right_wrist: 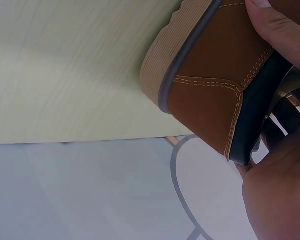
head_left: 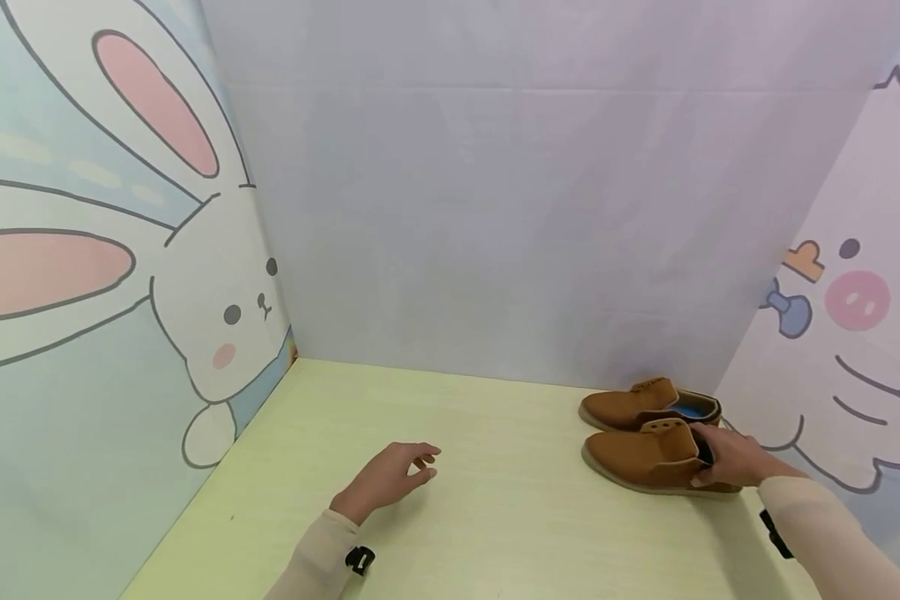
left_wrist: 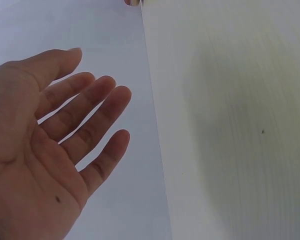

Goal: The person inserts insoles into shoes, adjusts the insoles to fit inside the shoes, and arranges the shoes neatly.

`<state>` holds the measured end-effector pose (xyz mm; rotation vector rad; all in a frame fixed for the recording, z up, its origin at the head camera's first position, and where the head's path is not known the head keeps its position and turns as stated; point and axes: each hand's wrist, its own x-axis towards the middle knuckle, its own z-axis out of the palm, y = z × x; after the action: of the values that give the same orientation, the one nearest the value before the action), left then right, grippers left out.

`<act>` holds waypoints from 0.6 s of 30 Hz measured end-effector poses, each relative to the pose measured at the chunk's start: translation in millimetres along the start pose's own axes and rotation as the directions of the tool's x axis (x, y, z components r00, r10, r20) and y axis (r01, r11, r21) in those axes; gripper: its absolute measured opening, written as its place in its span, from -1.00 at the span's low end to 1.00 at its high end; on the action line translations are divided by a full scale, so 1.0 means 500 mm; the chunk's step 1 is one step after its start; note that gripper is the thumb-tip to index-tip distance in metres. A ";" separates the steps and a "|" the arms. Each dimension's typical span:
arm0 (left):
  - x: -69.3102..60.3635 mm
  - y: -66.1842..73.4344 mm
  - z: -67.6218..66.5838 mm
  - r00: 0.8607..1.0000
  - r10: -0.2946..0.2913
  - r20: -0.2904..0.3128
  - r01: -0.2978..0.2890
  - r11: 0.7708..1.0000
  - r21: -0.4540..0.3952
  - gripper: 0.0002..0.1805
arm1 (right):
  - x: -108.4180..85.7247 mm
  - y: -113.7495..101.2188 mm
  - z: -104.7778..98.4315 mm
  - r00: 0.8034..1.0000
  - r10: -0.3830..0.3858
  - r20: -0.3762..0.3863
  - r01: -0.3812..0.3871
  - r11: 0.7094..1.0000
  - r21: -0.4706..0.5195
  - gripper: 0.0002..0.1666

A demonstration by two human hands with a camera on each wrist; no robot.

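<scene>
Two brown lace-up style shoes without visible laces stand side by side at the right of the table, toes to the left. My right hand (head_left: pixel 731 457) grips the near shoe (head_left: pixel 633 458) around its heel opening. In the right wrist view, the thumb lies along the brown side of the shoe's heel (right_wrist: pixel 202 107), by the dark collar; the fingers are partly hidden. Just behind stands the far shoe (head_left: pixel 617 408), with a blue insole showing. Left of centre, my left hand (head_left: pixel 390 479) hovers over the table, its palm bare and fingers relaxed in the left wrist view.
The pale yellow-green table (head_left: pixel 495 500) meets a grey backdrop (head_left: pixel 495 233) at the rear. A rabbit-printed panel (head_left: pixel 195 333) flanks it on the left. Another cartoon panel (head_left: pixel 855 375) stands close to the shoes on the right.
</scene>
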<state>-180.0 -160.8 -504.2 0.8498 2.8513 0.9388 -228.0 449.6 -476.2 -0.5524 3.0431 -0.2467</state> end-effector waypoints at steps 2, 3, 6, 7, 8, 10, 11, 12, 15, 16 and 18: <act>0.003 0.001 -0.001 1.000 0.014 -0.001 -0.014 1.000 -0.002 -0.60 | -0.004 0.006 0.001 1.000 0.001 -0.006 -0.001 1.000 -0.006 0.27; 0.004 0.001 0.000 1.000 0.019 -0.003 -0.019 1.000 -0.002 -0.61 | -0.005 0.008 0.001 1.000 0.003 -0.007 -0.003 1.000 -0.008 0.27; 0.008 0.001 0.002 0.999 0.032 -0.001 -0.032 0.999 -0.004 -0.61 | -0.011 0.013 0.000 1.000 0.015 -0.008 -0.015 1.000 -0.009 0.26; 0.009 0.002 0.003 0.999 0.035 0.001 -0.034 0.999 -0.006 -0.61 | -0.013 0.013 0.001 1.000 0.017 -0.009 -0.017 1.000 -0.008 0.25; 0.010 0.002 0.004 0.999 0.035 0.004 -0.035 0.999 -0.007 -0.61 | -0.016 0.014 0.001 1.000 0.020 -0.011 -0.020 1.000 -0.008 0.25; 0.013 0.002 0.007 0.999 0.040 0.007 -0.039 0.999 -0.012 -0.61 | -0.021 0.014 0.001 1.000 0.022 -0.018 -0.023 1.000 -0.011 0.24; 0.014 0.003 0.010 0.999 0.042 0.008 -0.042 0.999 -0.015 -0.62 | -0.024 0.015 0.001 0.999 0.025 -0.023 -0.025 0.999 -0.020 0.24; 0.016 0.003 0.012 0.999 0.044 0.008 -0.043 0.999 -0.015 -0.62 | -0.028 0.015 0.001 0.999 0.028 -0.027 -0.029 0.999 -0.034 0.25; 0.018 0.004 0.018 0.999 0.051 0.009 -0.051 0.999 -0.020 -0.62 | -0.042 0.010 -0.001 0.998 0.043 -0.041 -0.047 0.996 -0.080 0.29; 0.018 0.004 0.018 0.998 0.055 0.009 -0.055 0.998 -0.019 -0.62 | -0.050 0.006 -0.001 0.998 0.055 -0.041 -0.059 0.994 -0.092 0.33; 0.015 0.004 0.016 0.999 0.048 0.003 -0.048 0.999 -0.021 -0.59 | -0.063 -0.008 -0.004 0.996 0.079 -0.038 -0.082 0.991 -0.102 0.41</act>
<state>-184.0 -151.2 -508.3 0.9207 2.8256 0.9692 -197.3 457.4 -473.0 -0.4333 3.1166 -0.0961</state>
